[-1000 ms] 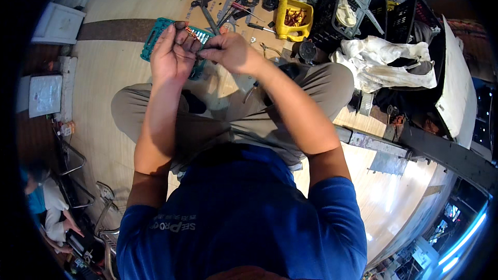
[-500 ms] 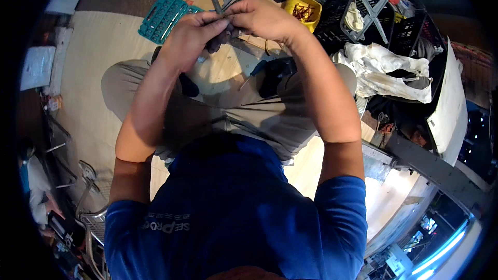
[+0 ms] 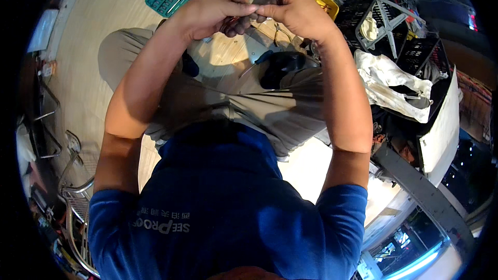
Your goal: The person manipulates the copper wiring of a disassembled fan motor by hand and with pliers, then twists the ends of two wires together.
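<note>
While I watch remotely, the left hand (image 3: 212,13) curls around small reddish pieces (image 3: 229,24), its thumb meeting the right hand (image 3: 298,11); whether the right hand pinches anything, I cannot tell. I'd judge the work unfinished, with a screwdriver (image 3: 263,57), pliers (image 3: 277,35) and an open green case (image 3: 152,0) lying on the pale wooden floor (image 3: 119,10). Beyond stand a yellow tub (image 3: 335,8) and black crates (image 3: 348,15); a metal chair (image 3: 78,205) shows at far left.

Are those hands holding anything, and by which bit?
I can't tell: the left hand and right hand come together, hiding anything pinched between them.
</note>
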### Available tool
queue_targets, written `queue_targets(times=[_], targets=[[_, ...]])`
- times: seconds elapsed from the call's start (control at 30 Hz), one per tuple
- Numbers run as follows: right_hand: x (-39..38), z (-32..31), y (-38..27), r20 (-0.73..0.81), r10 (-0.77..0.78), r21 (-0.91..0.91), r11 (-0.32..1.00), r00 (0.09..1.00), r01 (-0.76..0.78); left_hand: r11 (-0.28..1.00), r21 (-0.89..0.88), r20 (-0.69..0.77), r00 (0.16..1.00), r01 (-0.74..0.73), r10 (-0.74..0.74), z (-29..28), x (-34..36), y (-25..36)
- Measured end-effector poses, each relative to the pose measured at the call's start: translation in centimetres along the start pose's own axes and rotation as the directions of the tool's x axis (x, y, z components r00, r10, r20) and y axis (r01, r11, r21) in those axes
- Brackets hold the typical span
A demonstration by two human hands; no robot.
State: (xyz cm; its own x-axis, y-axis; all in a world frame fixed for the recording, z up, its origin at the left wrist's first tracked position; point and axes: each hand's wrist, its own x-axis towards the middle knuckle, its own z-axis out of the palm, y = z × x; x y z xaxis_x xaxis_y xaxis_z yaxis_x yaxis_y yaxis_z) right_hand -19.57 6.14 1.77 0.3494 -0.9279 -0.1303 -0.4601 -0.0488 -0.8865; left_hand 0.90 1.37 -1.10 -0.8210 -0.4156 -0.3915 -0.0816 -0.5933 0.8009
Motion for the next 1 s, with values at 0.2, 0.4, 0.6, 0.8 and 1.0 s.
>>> queue_targets(times=[0.2, 0.4, 0.6, 0.8, 1.0], targets=[[0.3, -0.3, 0.1, 0.031, 0.021, -0.023, 1.000, 0.999, -0.021, 0.993, 0.073, -0.192, 0.976, -0.089, 0.102, 0.5, 0.3, -0.3], [0.7, -0.6, -0.3, 0.074, 0.014, -0.103, 0.995, 0.997, -0.006, 0.997, 0.032, -0.183, 0.981, -0.065, 0.070, -0.2, 0.4, -0.6], [0.9, -0.3, -0.2, 0.117, 0.046, -0.054, 0.998, 0.992, -0.039, 0.992, -0.087, -0.114, 0.990, -0.090, 0.080, -0.6, 0.4, -1.3], [0.5, 0.6, -0.2, 0.076, -0.067, -0.196, 0.977, 0.995, 0.081, 0.987, 0.028, -0.205, 0.965, -0.161, 0.164, -0.9, 0.7, -2.3], [-0.6, 1.6, 1.0, -0.030, -0.064, -0.105, 0.993, 0.998, 0.060, 0.977, -0.087, -0.010, 0.980, 0.196, -0.197, -0.1, -0.3, -2.1]])
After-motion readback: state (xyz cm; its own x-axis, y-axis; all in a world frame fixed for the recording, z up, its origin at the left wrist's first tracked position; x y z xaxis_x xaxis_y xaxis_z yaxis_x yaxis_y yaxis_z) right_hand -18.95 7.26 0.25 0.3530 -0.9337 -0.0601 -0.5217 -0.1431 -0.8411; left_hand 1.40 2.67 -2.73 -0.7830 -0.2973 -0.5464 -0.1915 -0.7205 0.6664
